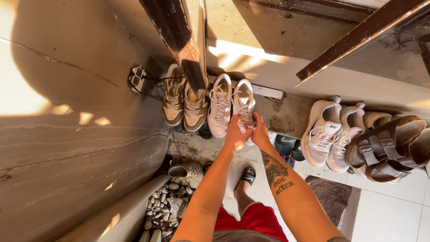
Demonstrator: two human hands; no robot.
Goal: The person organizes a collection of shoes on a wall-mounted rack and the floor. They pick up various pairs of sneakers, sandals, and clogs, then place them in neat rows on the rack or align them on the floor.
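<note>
Both hands meet at the middle of the frame on a white sneaker (244,104), the right one of a pale pair standing on a ledge. The left hand (234,134) curls its fingers around the heel and laces; the right hand (260,133) grips the same heel from the other side, thumb up. How tightly the fingers pinch is hard to tell, since they lie partly behind the shoe. Its mate (220,107) touches it on the left, with tan sneakers (184,104) further left. Pulling the shoe could drag its mate off the ledge onto the clog (185,170) and pebbles (165,204) below, because the two sit pressed together.
</note>
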